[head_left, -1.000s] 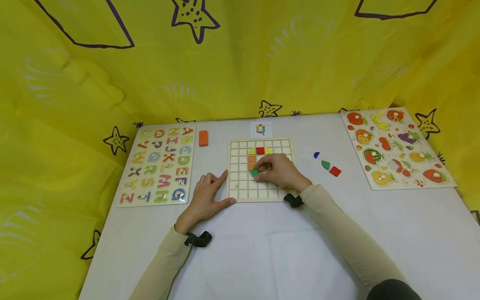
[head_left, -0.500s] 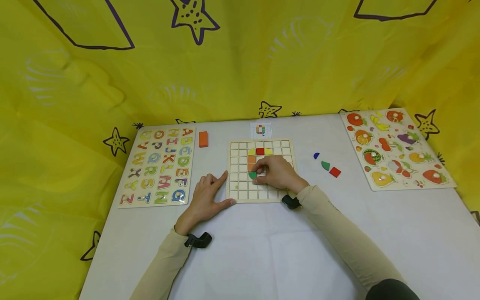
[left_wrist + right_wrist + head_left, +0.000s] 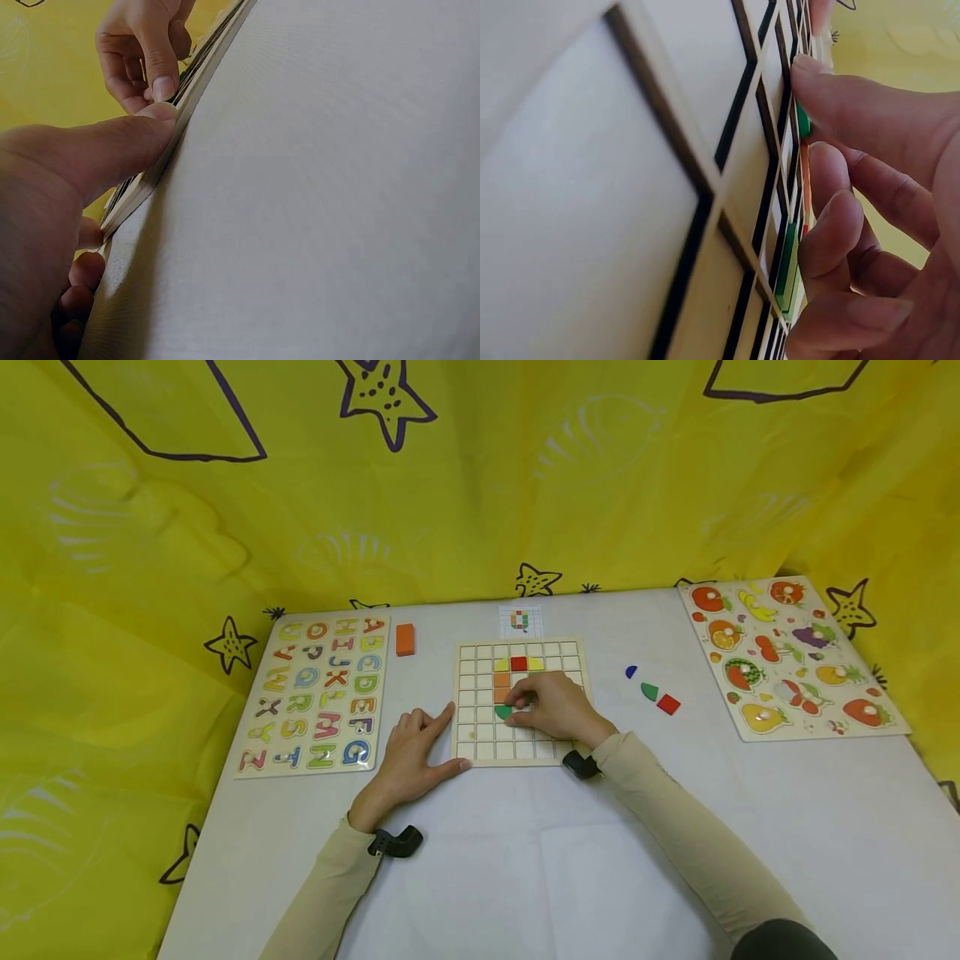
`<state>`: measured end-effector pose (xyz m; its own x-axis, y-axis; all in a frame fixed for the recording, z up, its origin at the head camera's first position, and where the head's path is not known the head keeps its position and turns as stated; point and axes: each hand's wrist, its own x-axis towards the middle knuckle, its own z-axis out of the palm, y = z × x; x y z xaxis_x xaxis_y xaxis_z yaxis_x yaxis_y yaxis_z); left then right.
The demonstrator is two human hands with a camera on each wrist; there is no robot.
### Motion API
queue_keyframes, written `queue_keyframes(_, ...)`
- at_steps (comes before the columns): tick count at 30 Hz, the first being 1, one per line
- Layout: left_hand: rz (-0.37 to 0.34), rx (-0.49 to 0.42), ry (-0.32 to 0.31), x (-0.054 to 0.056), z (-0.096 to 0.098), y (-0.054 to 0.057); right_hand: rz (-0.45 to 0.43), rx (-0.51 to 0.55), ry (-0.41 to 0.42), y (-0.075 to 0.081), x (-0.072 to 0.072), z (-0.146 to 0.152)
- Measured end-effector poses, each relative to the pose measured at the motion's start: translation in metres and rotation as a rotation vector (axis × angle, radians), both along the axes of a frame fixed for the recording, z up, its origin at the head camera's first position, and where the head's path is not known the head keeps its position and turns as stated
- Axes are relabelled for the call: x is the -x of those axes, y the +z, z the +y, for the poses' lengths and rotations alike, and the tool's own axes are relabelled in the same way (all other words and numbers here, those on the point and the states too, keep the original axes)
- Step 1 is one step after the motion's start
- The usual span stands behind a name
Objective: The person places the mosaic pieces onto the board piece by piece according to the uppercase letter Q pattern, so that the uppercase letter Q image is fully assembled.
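Observation:
A wooden grid board (image 3: 467,735) lies at mid-table in the head view. My right hand (image 3: 553,706) is over it, thumb and forefinger pinching a green quarter-circle piece (image 3: 502,713) at a cell just below the orange pieces (image 3: 502,687). Above those sit a red square (image 3: 518,664) and yellow pieces (image 3: 536,664). In the right wrist view, my thumb touches the green piece (image 3: 803,120), and another green piece (image 3: 786,270) sits in the grid under the curled fingers. My left hand (image 3: 411,760) rests at the board's lower left corner, thumb and forefinger spread along its edges.
A small pattern card (image 3: 519,622) lies behind the board. Right of it are a blue piece (image 3: 632,672), a green piece (image 3: 649,692) and a red square (image 3: 668,704). A letter board (image 3: 307,693), an orange block (image 3: 405,640) and a fruit board (image 3: 787,660) flank these.
My right hand has moved slightly down and turned the green quarter-circle piece, which now lies at the cell under the orange pieces. The left hand stays at the board's corner.

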<state>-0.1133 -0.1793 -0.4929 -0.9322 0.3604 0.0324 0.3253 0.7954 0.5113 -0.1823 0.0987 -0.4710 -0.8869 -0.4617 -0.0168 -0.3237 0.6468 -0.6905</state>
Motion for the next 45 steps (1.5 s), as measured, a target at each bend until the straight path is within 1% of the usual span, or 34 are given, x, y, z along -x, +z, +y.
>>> queue_keyframes(4,-0.004,-0.011,0.000,-0.001,0.000,0.000,0.009,-0.015,0.001,0.002,-0.001,-0.001)
queue_keyframes(11,0.006,-0.012,0.000,0.000,0.001,-0.001,-0.001,-0.022,-0.009,0.001,-0.001,0.000)
queue_keyframes(17,-0.007,-0.007,0.003,0.000,0.000,0.001,-0.006,0.036,-0.006,-0.001,0.000,0.008)
queue_keyframes(20,-0.010,-0.007,0.003,-0.001,0.001,0.002,-0.023,0.061,-0.036,0.000,0.000,0.017)
queue_keyframes(27,-0.006,-0.002,0.008,-0.002,0.000,0.001,-0.045,0.076,-0.142,0.002,0.001,0.054)
queue_keyframes(34,0.001,-0.005,0.005,-0.002,0.000,-0.001,-0.001,0.051,-0.248,0.001,-0.002,0.106)
queue_keyframes(41,0.011,-0.001,0.003,-0.001,0.000,-0.003,0.005,-0.007,-0.340,0.003,-0.016,0.153)
queue_keyframes(45,0.010,0.001,0.001,-0.001,0.000,-0.003,0.004,-0.067,-0.365,0.005,-0.025,0.172)
